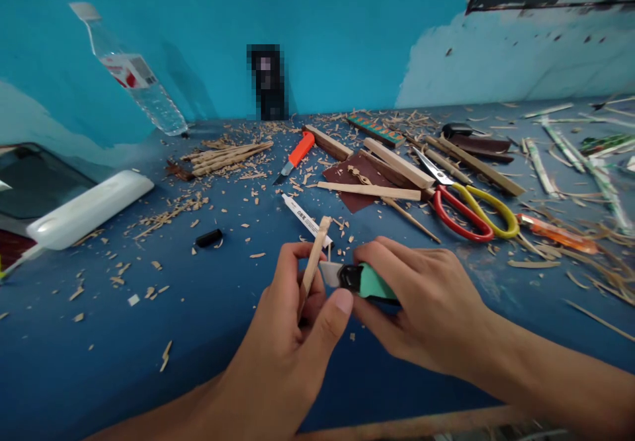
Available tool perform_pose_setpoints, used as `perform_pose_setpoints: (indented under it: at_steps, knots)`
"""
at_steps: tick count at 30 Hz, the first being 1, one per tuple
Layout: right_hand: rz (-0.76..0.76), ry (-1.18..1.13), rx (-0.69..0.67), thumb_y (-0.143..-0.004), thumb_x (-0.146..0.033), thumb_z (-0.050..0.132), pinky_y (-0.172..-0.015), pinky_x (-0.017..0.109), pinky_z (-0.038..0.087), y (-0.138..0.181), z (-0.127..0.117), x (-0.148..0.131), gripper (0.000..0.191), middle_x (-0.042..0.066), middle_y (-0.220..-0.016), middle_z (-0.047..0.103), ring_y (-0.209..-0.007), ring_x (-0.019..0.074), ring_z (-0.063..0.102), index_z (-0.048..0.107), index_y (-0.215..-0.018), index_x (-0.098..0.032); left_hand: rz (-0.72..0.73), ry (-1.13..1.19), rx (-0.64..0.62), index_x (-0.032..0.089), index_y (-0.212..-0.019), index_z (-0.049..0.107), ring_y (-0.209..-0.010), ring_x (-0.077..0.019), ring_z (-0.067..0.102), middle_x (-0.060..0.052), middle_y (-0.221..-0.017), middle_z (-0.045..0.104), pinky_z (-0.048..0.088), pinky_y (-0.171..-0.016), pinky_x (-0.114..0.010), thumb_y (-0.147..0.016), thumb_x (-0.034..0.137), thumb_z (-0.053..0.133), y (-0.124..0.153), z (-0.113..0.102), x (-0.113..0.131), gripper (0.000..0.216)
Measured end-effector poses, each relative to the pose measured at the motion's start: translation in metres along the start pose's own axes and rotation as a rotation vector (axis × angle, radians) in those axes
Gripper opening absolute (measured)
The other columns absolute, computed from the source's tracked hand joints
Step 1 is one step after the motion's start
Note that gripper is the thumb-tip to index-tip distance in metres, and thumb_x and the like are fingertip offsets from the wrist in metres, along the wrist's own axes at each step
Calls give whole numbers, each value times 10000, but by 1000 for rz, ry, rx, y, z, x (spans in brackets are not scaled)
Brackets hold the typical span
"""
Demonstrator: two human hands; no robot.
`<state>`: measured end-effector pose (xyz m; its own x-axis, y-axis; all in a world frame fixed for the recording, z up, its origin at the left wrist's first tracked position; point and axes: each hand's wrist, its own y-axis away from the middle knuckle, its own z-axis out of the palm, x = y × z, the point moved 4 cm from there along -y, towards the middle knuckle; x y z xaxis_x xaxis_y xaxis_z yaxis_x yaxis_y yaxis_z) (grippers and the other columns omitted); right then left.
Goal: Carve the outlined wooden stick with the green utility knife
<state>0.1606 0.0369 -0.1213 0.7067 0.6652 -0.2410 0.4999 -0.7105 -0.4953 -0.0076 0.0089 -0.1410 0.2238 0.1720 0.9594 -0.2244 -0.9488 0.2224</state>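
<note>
My left hand (292, 322) is closed around a slim wooden stick (313, 262), which it holds tilted with the notched upper end sticking out. In my right hand (421, 295) is a green and black utility knife (372, 282). Its short blade (331, 274) points left and lies right beside the stick; whether it touches the wood I cannot tell. My left thumb rests close to the knife's black front end. Just behind the stick lies a white marker pen (302, 215) on the blue table, and its black cap (209, 238) is farther left.
Wood shavings litter the blue table (208, 322). Behind my hands lie an orange utility knife (297, 155), wooden strips (397, 163), brown sandpaper (354, 193) and red-and-yellow scissors (464, 213). A bundle of sticks (228, 157), a plastic bottle (133, 74) and a white lamp-like bar (92, 209) are leftward.
</note>
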Motion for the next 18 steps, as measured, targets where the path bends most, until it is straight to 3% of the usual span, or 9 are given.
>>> perform_pose_setpoints:
  at_steps: [3, 6, 11, 15, 18]
  knots:
    - [135, -200, -7, -939, -292, 660, -513, 277, 352, -3, -3, 9, 120, -67, -711, 602, -542, 108, 537, 564, -963, -223, 6, 19, -17, 349, -1291, 424, -724, -139, 461, 37, -885, 464, 450, -626, -242, -999, 609, 542, 1, 0, -1, 409]
    - [189, -473, -46, -970, -254, 645, -491, 240, 333, -9, -11, 17, 108, -96, -653, 475, -512, 87, 407, 540, -994, -248, 36, 141, 22, 321, -1239, 505, -672, -112, 430, 42, -841, 483, 399, -571, -202, -1035, 519, 532, -1, -2, -1, 285]
    - [142, -887, -228, -1045, -309, 579, -574, 232, 419, -13, -15, 25, 173, -37, -863, 499, -683, 117, 484, 463, -1173, -298, 46, 439, -11, 305, -1085, 573, -482, -57, 242, 108, -636, 355, 240, -427, -165, -1015, 441, 616, -13, -9, 6, 159]
    - [168, -978, -234, -1031, -276, 612, -640, 234, 471, -9, -9, 27, 366, -12, -1020, 524, -800, 131, 520, 358, -1281, -358, 109, 458, 66, 293, -1023, 578, -465, -55, 235, 118, -597, 328, 222, -412, -158, -997, 396, 654, -17, -19, 13, 131]
    - [108, -917, -191, -1030, -262, 611, -763, 276, 497, -9, -9, 22, 321, 2, -1075, 542, -907, 149, 546, 438, -1284, -355, 135, 453, 73, 284, -1011, 584, -460, -52, 253, 122, -586, 340, 250, -413, -151, -992, 368, 667, -16, -20, 14, 120]
